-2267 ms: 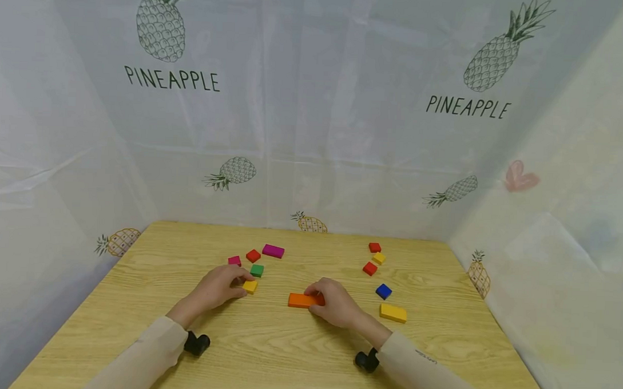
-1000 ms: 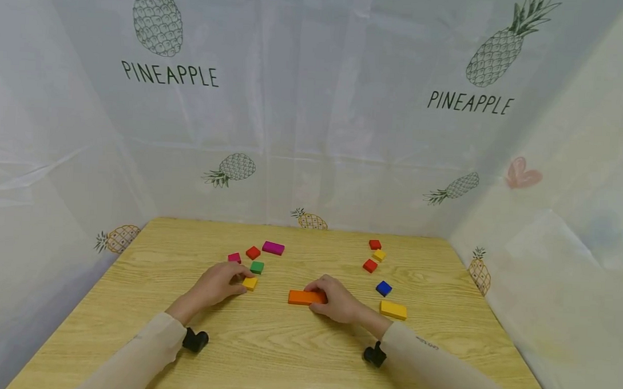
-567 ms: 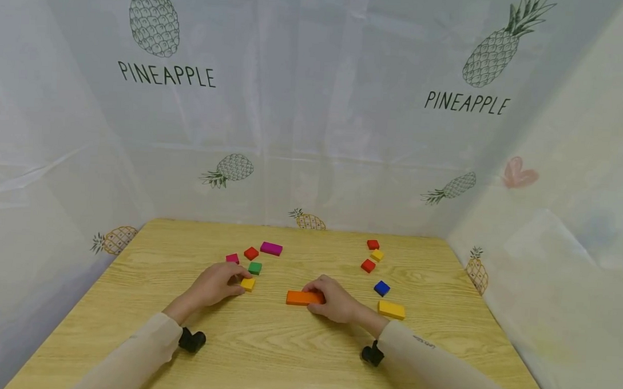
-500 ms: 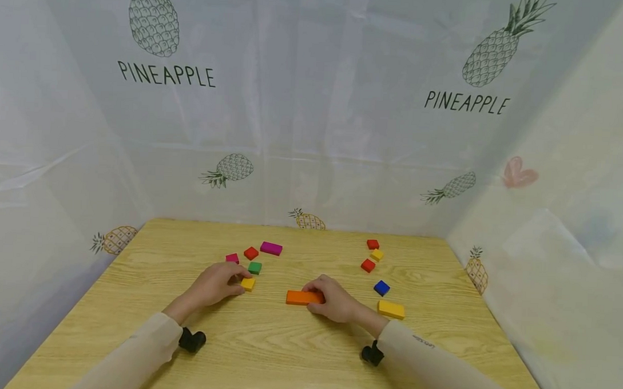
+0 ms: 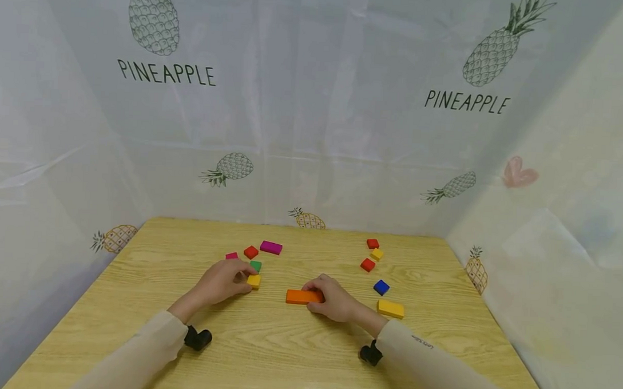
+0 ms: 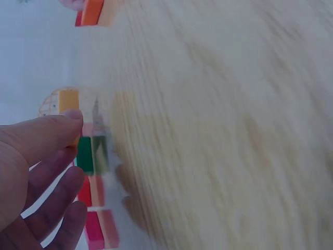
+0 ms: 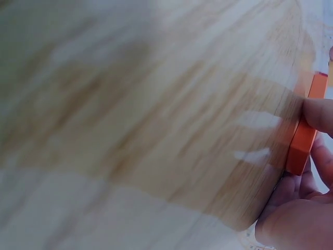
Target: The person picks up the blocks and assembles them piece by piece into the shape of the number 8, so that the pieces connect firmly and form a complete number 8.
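My left hand pinches a small yellow block between thumb and fingers, just in front of a small green block. In the left wrist view the yellow block stands a little off the table surface, while the other fingers are spread and loosely bent. To the right, my right hand grips the right end of a long orange block, which lies crosswise at the middle of the table. The right wrist view has the thumb against the near side of this orange block. My fingers hide its right end.
Beyond my left hand lie a pink block, a red block and a longer purple block. On the right are several more blocks, among them a blue one and a long yellow one. Cloth walls surround the wooden table.
My left hand has moved slightly right and away from me with the small yellow block, now overlapping the green block's front edge in the head view. The right hand and orange block have stayed put.
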The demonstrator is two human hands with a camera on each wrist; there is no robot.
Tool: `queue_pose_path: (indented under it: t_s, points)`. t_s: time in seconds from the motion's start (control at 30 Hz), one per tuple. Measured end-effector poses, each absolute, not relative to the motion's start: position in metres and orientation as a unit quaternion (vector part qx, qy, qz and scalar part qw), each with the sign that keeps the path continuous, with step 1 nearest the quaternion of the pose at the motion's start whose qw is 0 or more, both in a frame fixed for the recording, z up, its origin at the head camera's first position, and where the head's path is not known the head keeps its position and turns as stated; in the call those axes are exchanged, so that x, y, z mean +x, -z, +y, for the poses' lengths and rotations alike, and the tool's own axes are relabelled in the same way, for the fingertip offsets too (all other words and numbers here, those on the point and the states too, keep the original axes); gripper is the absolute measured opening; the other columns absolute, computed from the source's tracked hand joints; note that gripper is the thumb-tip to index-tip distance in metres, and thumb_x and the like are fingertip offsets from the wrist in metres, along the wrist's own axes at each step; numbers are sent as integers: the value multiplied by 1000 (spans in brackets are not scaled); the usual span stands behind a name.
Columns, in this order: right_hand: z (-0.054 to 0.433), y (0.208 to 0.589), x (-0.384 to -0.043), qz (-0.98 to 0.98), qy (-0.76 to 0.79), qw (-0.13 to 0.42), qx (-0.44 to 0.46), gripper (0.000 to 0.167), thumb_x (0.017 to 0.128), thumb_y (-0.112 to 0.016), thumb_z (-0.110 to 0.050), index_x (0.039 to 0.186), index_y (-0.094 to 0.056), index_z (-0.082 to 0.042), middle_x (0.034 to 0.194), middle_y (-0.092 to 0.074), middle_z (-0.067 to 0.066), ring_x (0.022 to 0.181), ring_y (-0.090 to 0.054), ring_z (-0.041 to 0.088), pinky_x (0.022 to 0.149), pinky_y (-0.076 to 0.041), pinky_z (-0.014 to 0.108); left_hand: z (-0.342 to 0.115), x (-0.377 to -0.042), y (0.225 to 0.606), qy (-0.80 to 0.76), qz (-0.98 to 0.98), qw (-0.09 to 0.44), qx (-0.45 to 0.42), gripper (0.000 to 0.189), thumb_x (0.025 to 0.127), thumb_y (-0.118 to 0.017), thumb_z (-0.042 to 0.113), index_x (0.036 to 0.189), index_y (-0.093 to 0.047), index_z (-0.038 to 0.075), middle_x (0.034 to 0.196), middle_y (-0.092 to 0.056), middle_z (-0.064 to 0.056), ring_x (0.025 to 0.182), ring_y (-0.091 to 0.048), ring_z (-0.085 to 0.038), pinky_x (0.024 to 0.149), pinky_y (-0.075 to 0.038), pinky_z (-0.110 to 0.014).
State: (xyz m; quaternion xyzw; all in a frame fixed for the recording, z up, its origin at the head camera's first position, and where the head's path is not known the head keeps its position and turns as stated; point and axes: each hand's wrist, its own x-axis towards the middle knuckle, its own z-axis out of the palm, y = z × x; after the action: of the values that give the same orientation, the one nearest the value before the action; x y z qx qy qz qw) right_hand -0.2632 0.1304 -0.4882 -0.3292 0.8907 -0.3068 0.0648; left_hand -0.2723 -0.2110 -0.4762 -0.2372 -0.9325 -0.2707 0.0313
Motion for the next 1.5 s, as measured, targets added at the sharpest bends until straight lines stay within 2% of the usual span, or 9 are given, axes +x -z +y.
queue_pose_path:
  t_s: [0.23, 0.53, 0.87, 1.1, 1.5]
  points:
    - [130, 488, -264, 891, 311, 67, -325, 25, 99, -76, -14, 123, -70, -9, 111, -59, 1, 96, -51, 15, 87, -45, 30, -199, -277, 476, 274, -930, 27, -244, 31, 89, -88, 18, 119, -80, 17, 117, -77, 3, 95, -69, -13, 86, -59, -38]
    - [130, 489, -263, 891, 314, 68, -320, 25, 99, -76, -15, 123, -71, -10, 112, -59, 2, 96, -51, 15, 86, -45, 30, -180, -281, 477, 291, -926, 22, -241, 32, 88, -88, 17, 119, -79, 19, 110, -74, 8, 91, -64, -8, 85, -57, -35]
    - [130, 489, -265, 892, 315, 72, -315, 26, 99, -76, -16, 124, -71, -12, 111, -58, 1, 95, -50, 14, 86, -44, 29, -163, -282, 477, 327, -917, 9, -226, 31, 89, -87, 15, 118, -79, 15, 114, -76, 1, 94, -70, -14, 87, -60, -40]
    - [130, 489, -263, 891, 319, 77, -313, 25, 100, -75, -17, 124, -71, -13, 114, -58, 1, 98, -50, 14, 89, -45, 31, -152, -282, 479, 333, -919, 7, -210, 29, 87, -89, 14, 114, -80, 17, 111, -76, 4, 90, -69, -11, 86, -59, -38]
    - [130, 488, -263, 890, 322, 80, -313, 25, 99, -76, -16, 123, -71, -11, 111, -58, 2, 96, -49, 15, 87, -43, 31, -143, -283, 481, 326, -923, -1, -204, 28, 86, -89, 12, 112, -81, 16, 106, -74, 4, 86, -65, -13, 85, -57, -40]
